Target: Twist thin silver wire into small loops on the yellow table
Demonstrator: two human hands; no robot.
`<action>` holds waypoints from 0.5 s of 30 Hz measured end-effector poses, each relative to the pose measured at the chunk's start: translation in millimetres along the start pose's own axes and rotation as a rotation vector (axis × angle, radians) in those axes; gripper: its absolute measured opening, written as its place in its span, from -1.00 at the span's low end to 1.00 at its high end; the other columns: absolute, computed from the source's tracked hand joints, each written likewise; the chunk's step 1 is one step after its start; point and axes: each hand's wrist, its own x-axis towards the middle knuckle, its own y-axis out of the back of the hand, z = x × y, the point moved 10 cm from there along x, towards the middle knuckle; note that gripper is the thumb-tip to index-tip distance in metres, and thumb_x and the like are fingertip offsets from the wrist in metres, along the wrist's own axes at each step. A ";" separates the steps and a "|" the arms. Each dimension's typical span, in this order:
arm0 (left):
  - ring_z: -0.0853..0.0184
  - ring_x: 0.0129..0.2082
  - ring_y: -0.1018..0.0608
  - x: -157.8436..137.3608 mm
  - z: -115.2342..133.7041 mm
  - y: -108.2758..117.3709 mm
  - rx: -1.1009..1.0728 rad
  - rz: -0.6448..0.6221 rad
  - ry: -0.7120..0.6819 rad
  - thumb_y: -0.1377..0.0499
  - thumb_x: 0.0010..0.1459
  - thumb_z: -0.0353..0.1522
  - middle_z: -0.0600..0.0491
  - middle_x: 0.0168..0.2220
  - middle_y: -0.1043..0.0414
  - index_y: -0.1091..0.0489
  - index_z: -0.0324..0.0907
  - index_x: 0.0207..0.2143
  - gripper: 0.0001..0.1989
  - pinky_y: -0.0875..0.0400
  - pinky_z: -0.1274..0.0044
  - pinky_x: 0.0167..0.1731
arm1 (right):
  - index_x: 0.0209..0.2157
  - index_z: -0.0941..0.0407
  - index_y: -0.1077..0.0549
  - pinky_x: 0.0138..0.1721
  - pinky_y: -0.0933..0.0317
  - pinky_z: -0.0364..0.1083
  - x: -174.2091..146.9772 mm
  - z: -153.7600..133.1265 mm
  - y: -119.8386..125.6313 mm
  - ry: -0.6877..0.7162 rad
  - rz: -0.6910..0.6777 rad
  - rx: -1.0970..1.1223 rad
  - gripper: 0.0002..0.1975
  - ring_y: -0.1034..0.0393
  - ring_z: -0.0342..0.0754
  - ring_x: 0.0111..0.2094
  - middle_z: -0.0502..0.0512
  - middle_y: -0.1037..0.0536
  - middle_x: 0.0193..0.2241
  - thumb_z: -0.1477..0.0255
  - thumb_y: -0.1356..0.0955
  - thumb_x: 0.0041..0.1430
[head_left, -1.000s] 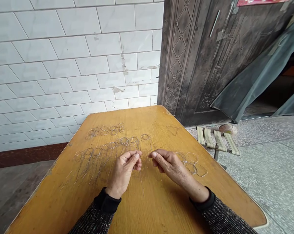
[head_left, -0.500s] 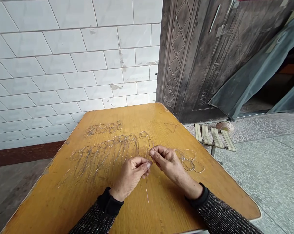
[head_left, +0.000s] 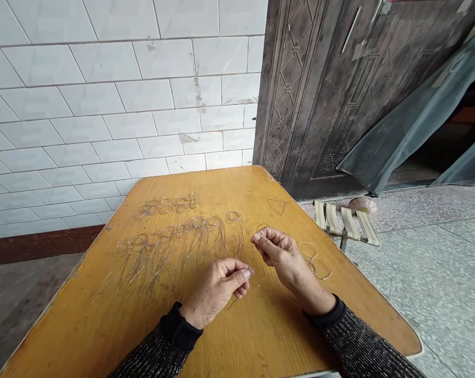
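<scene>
While my left hand (head_left: 221, 287) pinches a thin strand (head_left: 252, 256) between thumb and forefinger, my right hand (head_left: 285, 258) grips it higher up, also thumb against forefinger. The strand is in the air over the wooden surface (head_left: 221, 344), its short stretch running between my fingertips. Half a second ago my hands nearly met; now they stand a little apart, the right one higher and farther to the right. The end that dangled straight below my left hand now slants away under it, and a thin curve shows just above my right fingertips. Beyond my left hand, the row of coils (head_left: 198, 223) lies as before, with the single coil (head_left: 233, 216) beside it.
</scene>
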 end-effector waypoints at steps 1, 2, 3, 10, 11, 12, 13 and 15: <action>0.47 -0.60 -0.34 -0.2 -0.2 -0.8 -0.016 -0.006 0.008 -0.15 0.04 -0.23 0.11 -0.59 -0.31 -0.38 -0.26 -0.42 -0.77 -0.22 0.60 -0.56 | -0.64 0.13 -0.21 -0.66 0.15 -0.22 -0.1 -0.7 -0.8 0.007 -0.005 -0.020 -0.66 0.08 -0.28 -0.69 -0.15 -0.11 -0.74 0.20 -0.33 -0.01; 0.47 -0.60 -0.34 -0.3 0.2 -1.7 -0.027 -0.013 0.010 -0.14 0.05 -0.22 0.11 -0.59 -0.32 -0.38 -0.25 -0.39 -0.75 -0.21 0.61 -0.57 | -0.64 0.13 -0.21 -0.65 0.14 -0.21 -0.3 -1.3 -1.5 0.015 -0.007 -0.040 -0.65 0.07 -0.28 -0.69 -0.15 -0.11 -0.74 0.20 -0.33 -0.01; 0.47 -0.60 -0.34 -0.3 0.9 -2.4 -0.032 -0.018 0.008 -0.13 0.06 -0.20 0.12 -0.60 -0.32 -0.37 -0.25 -0.36 -0.74 -0.20 0.61 -0.57 | -0.65 0.13 -0.21 -0.65 0.13 -0.21 -0.6 -1.5 -2.1 0.021 -0.005 -0.057 -0.65 0.07 -0.28 -0.69 -0.15 -0.11 -0.74 0.20 -0.33 0.00; 0.46 -0.58 -0.39 1.6 0.8 -7.7 -0.117 -0.055 0.007 -0.10 0.08 -0.18 0.09 -0.56 -0.35 -0.32 -0.25 -0.38 -0.72 -0.22 0.61 -0.58 | -0.64 0.13 -0.24 -0.67 0.12 -0.21 -2.9 0.1 -8.7 -0.002 -0.012 -0.059 -0.64 0.05 -0.27 -0.71 -0.14 -0.14 -0.76 0.16 -0.34 -0.04; 0.46 -0.58 -0.39 1.9 -1.1 -9.2 -0.149 -0.069 0.022 -0.11 0.08 -0.18 0.10 -0.56 -0.35 -0.32 -0.25 -0.34 -0.72 -0.21 0.61 -0.58 | -0.64 0.13 -0.24 -0.66 0.11 -0.21 -3.3 -0.6 -9.8 -0.004 -0.019 -0.052 -0.64 0.04 -0.27 -0.71 -0.14 -0.15 -0.75 0.16 -0.34 -0.04; 0.47 -0.59 -0.39 2.1 -2.7 -10.7 -0.174 -0.085 0.034 -0.11 0.08 -0.18 0.11 -0.56 -0.35 -0.32 -0.24 -0.30 -0.71 -0.20 0.62 -0.58 | -0.63 0.13 -0.24 -0.66 0.10 -0.21 -3.7 -1.2 -11.2 -0.008 -0.031 -0.042 -0.65 0.03 -0.27 -0.70 -0.14 -0.16 -0.75 0.16 -0.33 -0.04; 0.48 -0.60 -0.38 2.2 -3.8 -11.9 -0.192 -0.099 0.040 -0.12 0.08 -0.18 0.12 -0.57 -0.35 -0.33 -0.24 -0.28 -0.71 -0.19 0.62 -0.58 | -0.63 0.13 -0.24 -0.65 0.10 -0.21 -4.2 -1.8 -12.8 -0.012 -0.045 -0.030 -0.65 0.03 -0.26 -0.70 -0.13 -0.17 -0.75 0.16 -0.33 -0.03; 0.50 -0.61 -0.37 2.3 -4.8 -13.0 -0.204 -0.115 0.041 -0.12 0.07 -0.18 0.13 -0.58 -0.34 -0.34 -0.23 -0.28 -0.70 -0.16 0.63 -0.59 | -0.63 0.13 -0.23 -0.65 0.10 -0.21 -5.2 -2.5 -15.9 -0.020 -0.074 -0.005 -0.65 0.02 -0.26 -0.70 -0.13 -0.18 -0.75 0.16 -0.32 -0.02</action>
